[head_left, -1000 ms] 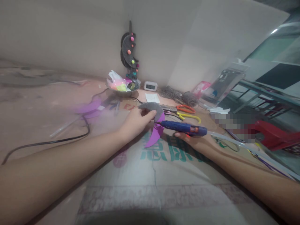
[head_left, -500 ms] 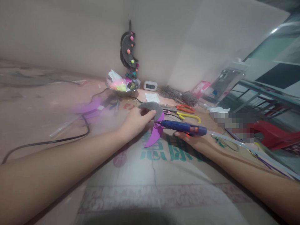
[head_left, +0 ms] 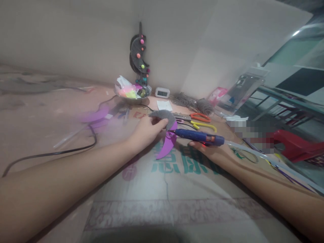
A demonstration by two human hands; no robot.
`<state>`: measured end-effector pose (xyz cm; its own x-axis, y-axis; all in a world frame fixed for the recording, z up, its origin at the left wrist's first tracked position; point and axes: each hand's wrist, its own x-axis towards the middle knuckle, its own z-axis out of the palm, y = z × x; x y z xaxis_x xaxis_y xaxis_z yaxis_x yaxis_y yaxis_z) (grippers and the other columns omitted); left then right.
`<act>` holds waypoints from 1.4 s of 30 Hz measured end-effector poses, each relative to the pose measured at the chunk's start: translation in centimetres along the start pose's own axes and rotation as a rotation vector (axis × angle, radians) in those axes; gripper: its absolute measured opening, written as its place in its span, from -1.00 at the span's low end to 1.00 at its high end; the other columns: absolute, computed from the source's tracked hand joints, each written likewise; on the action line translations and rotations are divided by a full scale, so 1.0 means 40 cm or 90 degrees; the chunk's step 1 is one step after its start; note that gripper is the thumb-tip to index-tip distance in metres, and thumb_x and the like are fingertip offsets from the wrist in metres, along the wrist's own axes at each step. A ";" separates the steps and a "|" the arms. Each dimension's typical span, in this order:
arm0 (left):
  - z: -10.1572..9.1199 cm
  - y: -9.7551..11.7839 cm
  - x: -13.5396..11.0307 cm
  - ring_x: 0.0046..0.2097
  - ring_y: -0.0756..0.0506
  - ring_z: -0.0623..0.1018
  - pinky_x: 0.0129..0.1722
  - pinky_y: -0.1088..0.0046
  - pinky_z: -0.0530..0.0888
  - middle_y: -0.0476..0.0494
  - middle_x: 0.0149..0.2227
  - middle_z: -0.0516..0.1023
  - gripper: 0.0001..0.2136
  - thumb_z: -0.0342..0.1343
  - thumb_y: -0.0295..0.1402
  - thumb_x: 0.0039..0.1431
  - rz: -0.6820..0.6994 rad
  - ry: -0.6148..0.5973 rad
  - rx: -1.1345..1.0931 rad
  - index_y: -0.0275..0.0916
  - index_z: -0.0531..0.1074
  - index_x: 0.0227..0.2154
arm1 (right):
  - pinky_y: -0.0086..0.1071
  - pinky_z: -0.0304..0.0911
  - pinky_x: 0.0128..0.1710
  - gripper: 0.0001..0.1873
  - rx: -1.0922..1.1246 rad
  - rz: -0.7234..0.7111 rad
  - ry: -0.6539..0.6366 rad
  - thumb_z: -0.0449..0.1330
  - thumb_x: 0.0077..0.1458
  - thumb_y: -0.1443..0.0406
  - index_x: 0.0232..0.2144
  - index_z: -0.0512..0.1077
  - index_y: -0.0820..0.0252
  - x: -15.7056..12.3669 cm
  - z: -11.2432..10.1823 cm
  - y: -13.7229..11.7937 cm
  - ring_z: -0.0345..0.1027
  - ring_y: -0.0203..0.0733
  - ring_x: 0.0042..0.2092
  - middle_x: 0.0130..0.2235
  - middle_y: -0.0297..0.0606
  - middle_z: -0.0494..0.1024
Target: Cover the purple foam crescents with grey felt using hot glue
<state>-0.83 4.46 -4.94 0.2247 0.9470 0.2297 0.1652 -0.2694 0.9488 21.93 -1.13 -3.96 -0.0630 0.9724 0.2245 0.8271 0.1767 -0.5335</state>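
Note:
My left hand (head_left: 146,131) pinches a grey felt crescent (head_left: 163,116), lifting it off a purple crescent (head_left: 168,144) that lies on the printed sack. My right hand (head_left: 211,152) is closed round a blue glue gun (head_left: 198,136). The gun's nozzle points left and touches the purple piece just under the grey one. A clear glue stick (head_left: 268,161) sticks out of the gun's back toward the right.
Orange scissors (head_left: 199,117) and yellow-handled scissors (head_left: 206,126) lie behind the gun. A metal bowl (head_left: 133,93) of bright bits, a small white clock (head_left: 162,92), twine (head_left: 192,103) and a hanging grey ornament (head_left: 139,55) sit at the back wall. A black cable (head_left: 76,148) runs left.
The glue gun's nozzle has shifted slightly along the purple crescent. Both hands stay almost where they were.

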 end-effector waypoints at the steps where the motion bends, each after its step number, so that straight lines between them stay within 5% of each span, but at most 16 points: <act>1: 0.000 0.000 0.000 -0.52 0.01 0.39 -0.43 0.51 0.32 -0.02 -0.55 0.49 -0.75 0.06 -0.20 0.10 -0.002 -0.003 -0.002 -0.30 0.50 -0.40 | -0.30 0.28 -0.48 -0.69 0.000 0.000 0.005 0.21 -0.07 -0.01 -0.47 0.36 0.09 0.001 0.000 0.004 0.34 -0.13 -0.46 -0.50 -0.35 0.46; 24: 0.001 -0.002 0.004 -0.47 -0.01 0.44 -0.42 0.50 0.35 -0.06 -0.53 0.50 -0.76 0.09 -0.22 0.07 -0.008 0.002 -0.032 -0.31 0.50 -0.39 | -0.26 0.39 -0.30 -0.77 0.035 -0.050 0.070 0.22 -0.05 0.12 -0.41 0.47 0.15 0.014 -0.012 -0.014 0.46 -0.08 -0.33 -0.38 -0.26 0.58; 32: 0.002 -0.008 0.004 -0.45 -0.02 0.45 -0.43 0.51 0.36 -0.08 -0.50 0.52 -0.74 0.07 -0.20 0.08 -0.014 -0.006 -0.041 -0.30 0.50 -0.36 | -0.28 0.38 -0.42 -0.78 0.070 -0.059 0.104 0.22 -0.09 0.09 -0.52 0.38 0.10 0.013 -0.014 -0.033 0.42 -0.12 -0.43 -0.49 -0.31 0.52; 42: 0.001 0.000 0.001 -0.48 0.00 0.44 -0.41 0.50 0.36 -0.04 -0.54 0.49 -0.76 0.08 -0.20 0.06 -0.021 0.000 -0.026 -0.29 0.48 -0.46 | -0.27 0.39 -0.38 -0.72 0.071 -0.002 0.116 0.23 -0.10 0.05 -0.45 0.41 0.13 0.010 -0.015 -0.026 0.44 -0.11 -0.39 -0.44 -0.30 0.54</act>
<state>-0.79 4.47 -4.94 0.2197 0.9553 0.1979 0.1339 -0.2305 0.9638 21.38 -1.02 -2.85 0.0451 0.9304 0.3639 0.7595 0.2046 -0.6174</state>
